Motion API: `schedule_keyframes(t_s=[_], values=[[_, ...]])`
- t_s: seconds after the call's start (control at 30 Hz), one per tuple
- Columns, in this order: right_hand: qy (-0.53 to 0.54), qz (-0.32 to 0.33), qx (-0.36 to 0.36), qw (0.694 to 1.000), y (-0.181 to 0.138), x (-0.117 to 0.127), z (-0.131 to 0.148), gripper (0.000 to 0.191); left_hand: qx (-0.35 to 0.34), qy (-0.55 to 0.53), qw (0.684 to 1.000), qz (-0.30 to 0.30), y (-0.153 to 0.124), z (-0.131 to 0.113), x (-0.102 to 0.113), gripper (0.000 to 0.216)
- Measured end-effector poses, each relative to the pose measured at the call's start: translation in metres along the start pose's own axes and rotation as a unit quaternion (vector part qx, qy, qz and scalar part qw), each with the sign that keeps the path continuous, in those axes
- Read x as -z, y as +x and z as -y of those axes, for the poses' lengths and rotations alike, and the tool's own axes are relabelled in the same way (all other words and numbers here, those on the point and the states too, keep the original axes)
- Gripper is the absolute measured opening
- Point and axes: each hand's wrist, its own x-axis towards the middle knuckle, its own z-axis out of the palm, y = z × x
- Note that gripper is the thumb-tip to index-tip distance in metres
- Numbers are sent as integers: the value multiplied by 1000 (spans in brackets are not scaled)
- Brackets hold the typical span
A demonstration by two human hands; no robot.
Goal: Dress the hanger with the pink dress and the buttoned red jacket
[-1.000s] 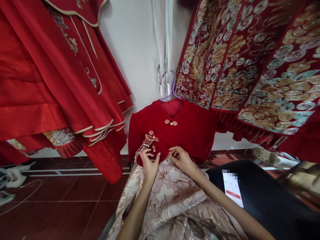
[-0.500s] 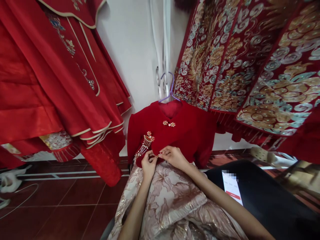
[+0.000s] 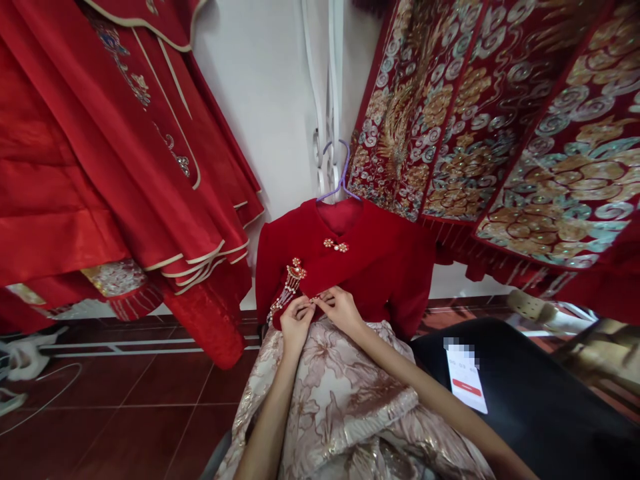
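Observation:
A red velvet jacket [image 3: 370, 263] hangs on a purple hanger [image 3: 340, 175] against the white wall, above a pale pink and gold brocade skirt [image 3: 340, 400]. A pearl clasp [image 3: 335, 246] closes its collar, and a gold tasselled ornament [image 3: 291, 280] hangs on its left front. My left hand [image 3: 295, 321] and my right hand [image 3: 341, 309] meet at the jacket's lower front edge. Their fingertips pinch a small fastening there, which is mostly hidden by the fingers.
Red embroidered robes [image 3: 115, 167] hang at the left. Heavily gold-embroidered red garments [image 3: 500, 127] hang at the right. A black surface [image 3: 540, 393] with a white and red card [image 3: 466, 380] lies at lower right. White cables [image 3: 30, 380] lie on the dark red tiled floor.
My hands were apart on the jacket's hem a second ago. They have come together at the lower front edge and now pinch the fastening there.

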Motion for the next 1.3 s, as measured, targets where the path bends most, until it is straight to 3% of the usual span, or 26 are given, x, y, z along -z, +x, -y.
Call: schedule_keyframes(t_s=[0.27, 0.5, 0.7, 0.87, 1.03, 1.17, 1.3], values=[[-19, 7, 53, 998, -4, 1, 3, 7, -23, 54, 998, 5, 3, 8, 4, 27], [-55, -5, 80, 995, -4, -2, -1, 9, -125, 214, 968, 42, 9, -2, 13, 17], [-127, 7, 87, 988, -4, -5, 7, 12, -59, 139, 986, 75, 13, -2, 13, 17], [-45, 56, 21, 997, -14, 17, 16, 18, -75, 136, 988, 4, 4, 1, 7, 23], [11, -7, -70, 997, -26, 45, 16, 14, -118, 145, 980, -66, -4, -4, 8, 22], [22, 5, -42, 999, -31, 34, 18, 18, -144, 167, 975, -9, -9, -5, 8, 18], [51, 30, -6, 998, -38, 13, 14, 35, -161, 206, 965, 32, -10, -1, 9, 19]])
